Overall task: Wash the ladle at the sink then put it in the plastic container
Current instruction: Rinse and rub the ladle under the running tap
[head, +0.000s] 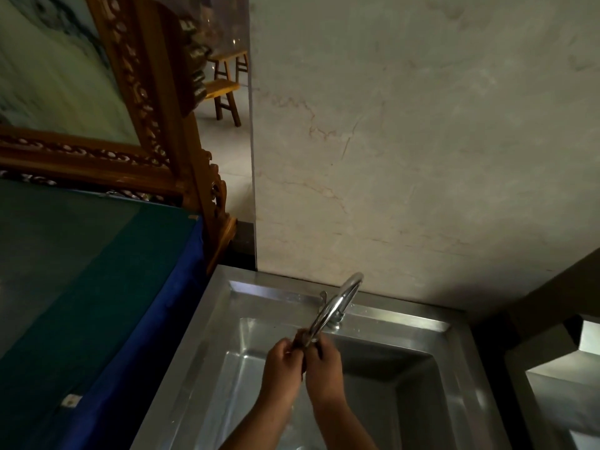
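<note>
Over the steel sink (pixel 207 336), my left hand (pixel 281 368) and my right hand (pixel 324 368) are pressed together under the spout of the curved tap (pixel 337 300). Between the fingers a small dark brown piece of the ladle (pixel 298 338) shows; both hands are closed on it. Most of the ladle is hidden by my hands. No plastic container is in view.
A table with a green top and blue edge (pixel 97 287) stands left of the sink. A carved wooden frame (pixel 156 125) rises behind it. A marble wall (pixel 422 157) backs the sink. A second steel basin (pixel 558 401) lies at the right. A wooden stool (pixel 227 89) stands far off.
</note>
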A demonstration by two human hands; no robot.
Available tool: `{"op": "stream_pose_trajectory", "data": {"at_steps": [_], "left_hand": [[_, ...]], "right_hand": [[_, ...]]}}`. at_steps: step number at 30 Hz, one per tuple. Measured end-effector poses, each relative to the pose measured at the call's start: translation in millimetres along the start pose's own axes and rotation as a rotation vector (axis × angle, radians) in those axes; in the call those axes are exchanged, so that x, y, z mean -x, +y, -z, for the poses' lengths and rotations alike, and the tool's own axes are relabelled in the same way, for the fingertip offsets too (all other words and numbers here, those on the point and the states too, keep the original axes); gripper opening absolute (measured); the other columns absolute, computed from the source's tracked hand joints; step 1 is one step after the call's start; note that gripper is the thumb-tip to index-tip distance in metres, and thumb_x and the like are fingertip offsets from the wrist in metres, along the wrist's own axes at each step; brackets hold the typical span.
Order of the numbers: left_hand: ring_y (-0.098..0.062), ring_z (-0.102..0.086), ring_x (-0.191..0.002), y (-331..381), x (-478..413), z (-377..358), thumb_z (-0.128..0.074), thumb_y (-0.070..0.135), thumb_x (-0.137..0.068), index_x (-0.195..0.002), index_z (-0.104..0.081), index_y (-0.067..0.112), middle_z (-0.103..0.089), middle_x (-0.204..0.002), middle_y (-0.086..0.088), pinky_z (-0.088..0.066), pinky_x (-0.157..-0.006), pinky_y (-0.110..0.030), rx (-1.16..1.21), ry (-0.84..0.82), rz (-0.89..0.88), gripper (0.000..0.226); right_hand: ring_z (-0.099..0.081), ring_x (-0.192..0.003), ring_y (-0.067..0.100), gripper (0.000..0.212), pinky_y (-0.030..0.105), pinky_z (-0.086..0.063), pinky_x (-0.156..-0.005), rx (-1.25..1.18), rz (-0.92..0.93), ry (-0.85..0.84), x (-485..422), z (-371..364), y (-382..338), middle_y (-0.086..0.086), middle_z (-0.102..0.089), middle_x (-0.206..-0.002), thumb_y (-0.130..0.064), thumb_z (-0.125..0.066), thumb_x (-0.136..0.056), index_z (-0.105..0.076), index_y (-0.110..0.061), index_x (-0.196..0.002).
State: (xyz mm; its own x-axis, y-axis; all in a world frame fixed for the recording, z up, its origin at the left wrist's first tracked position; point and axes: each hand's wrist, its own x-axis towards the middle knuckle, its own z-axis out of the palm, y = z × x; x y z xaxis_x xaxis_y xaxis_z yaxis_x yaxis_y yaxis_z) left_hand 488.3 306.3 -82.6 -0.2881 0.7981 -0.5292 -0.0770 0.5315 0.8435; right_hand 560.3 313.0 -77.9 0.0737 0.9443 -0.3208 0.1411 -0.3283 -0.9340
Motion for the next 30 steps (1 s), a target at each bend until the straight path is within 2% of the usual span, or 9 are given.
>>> {"op": "stream_pose_trajectory", "data": {"at_steps": [4,7,10,14,16,20,24,27,30], "left_hand": [[-0.026,-0.069,-0.073,-4,4,-5,-0.048,0.016,-0.094,-0.091,-0.067,0.014,-0.071,-0.084,-0.023,-0.050,-0.060,-0.031,0.148,-0.088,0.104,0.019],[-0.033,-0.070,-0.093,-3,3,-5,-0.047,0.011,-0.095,-0.098,-0.068,0.013,-0.073,-0.095,-0.018,-0.059,-0.072,-0.044,0.227,-0.109,0.107,0.021],[-0.028,-0.065,-0.083,1,5,-4,-0.053,0.014,-0.094,-0.100,-0.067,0.018,-0.069,-0.080,-0.007,-0.053,-0.066,-0.039,0.345,-0.135,0.121,0.016],[-0.023,-0.065,-0.073,6,8,1,-0.051,0.008,-0.096,-0.116,-0.062,0.014,-0.069,-0.076,-0.009,-0.054,-0.062,-0.035,0.557,-0.203,0.168,0.024],[-0.025,-0.069,-0.075,7,7,3,-0.047,0.005,-0.097,-0.121,-0.058,0.016,-0.073,-0.082,-0.013,-0.056,-0.061,-0.036,0.638,-0.221,0.182,0.029],[-0.029,-0.074,-0.081,15,5,8,-0.040,0.001,-0.099,-0.132,-0.049,0.015,-0.074,-0.094,-0.021,-0.057,-0.067,-0.041,0.727,-0.223,0.148,0.037],[-0.034,-0.065,-0.091,30,1,15,-0.039,0.002,-0.099,-0.138,-0.045,0.006,-0.061,-0.119,-0.029,-0.052,-0.075,-0.044,0.753,-0.249,0.130,0.039],[-0.031,-0.068,-0.096,36,-5,19,-0.040,0.000,-0.099,-0.130,-0.053,0.007,-0.070,-0.110,-0.021,-0.054,-0.077,-0.041,0.750,-0.234,0.092,0.035],[-0.023,-0.076,-0.087,39,-6,21,-0.039,-0.006,-0.098,-0.120,-0.059,0.009,-0.077,-0.095,-0.016,-0.061,-0.066,-0.030,0.725,-0.229,0.060,0.034]], "right_hand": [[-0.067,-0.082,0.022,0.023,0.039,-0.052,-0.076,-0.154,-0.100,-0.077,9,5,2,0.014,-0.070,-0.089,-0.015,-0.046,-0.099,-0.068,-0.015,-0.094],[-0.070,-0.097,0.025,0.025,0.047,-0.054,-0.089,-0.152,-0.156,-0.139,19,11,9,0.010,-0.074,-0.099,-0.027,-0.044,-0.100,-0.068,-0.026,-0.105],[-0.070,-0.097,0.026,0.027,0.048,-0.061,-0.078,-0.116,-0.169,-0.186,29,18,11,0.011,-0.073,-0.102,-0.032,-0.042,-0.100,-0.069,-0.028,-0.105],[-0.070,-0.092,0.028,0.028,0.043,-0.063,-0.065,-0.062,-0.175,-0.210,33,25,5,0.012,-0.068,-0.112,-0.031,-0.038,-0.102,-0.059,-0.026,-0.120],[-0.071,-0.082,0.030,0.025,0.040,-0.061,-0.063,-0.009,-0.152,-0.225,31,27,0,0.013,-0.070,-0.106,-0.024,-0.038,-0.102,-0.056,-0.024,-0.119],[-0.063,-0.051,0.022,0.018,0.027,-0.047,-0.044,0.040,-0.117,-0.231,23,29,-6,0.014,-0.069,-0.080,-0.011,-0.042,-0.100,-0.057,-0.004,-0.108],[-0.063,-0.049,0.022,0.016,0.028,-0.047,-0.047,0.008,-0.113,-0.243,11,23,-13,0.012,-0.069,-0.071,-0.013,-0.046,-0.098,-0.061,-0.007,-0.097],[-0.065,-0.051,0.023,0.013,0.030,-0.050,-0.049,-0.012,-0.121,-0.215,3,18,-15,0.012,-0.070,-0.066,-0.013,-0.049,-0.097,-0.060,-0.011,-0.091],[-0.064,-0.050,0.021,0.009,0.029,-0.052,-0.047,0.004,-0.151,-0.151,-2,16,-16,0.011,-0.069,-0.065,-0.018,-0.056,-0.095,-0.056,-0.011,-0.091]]}}
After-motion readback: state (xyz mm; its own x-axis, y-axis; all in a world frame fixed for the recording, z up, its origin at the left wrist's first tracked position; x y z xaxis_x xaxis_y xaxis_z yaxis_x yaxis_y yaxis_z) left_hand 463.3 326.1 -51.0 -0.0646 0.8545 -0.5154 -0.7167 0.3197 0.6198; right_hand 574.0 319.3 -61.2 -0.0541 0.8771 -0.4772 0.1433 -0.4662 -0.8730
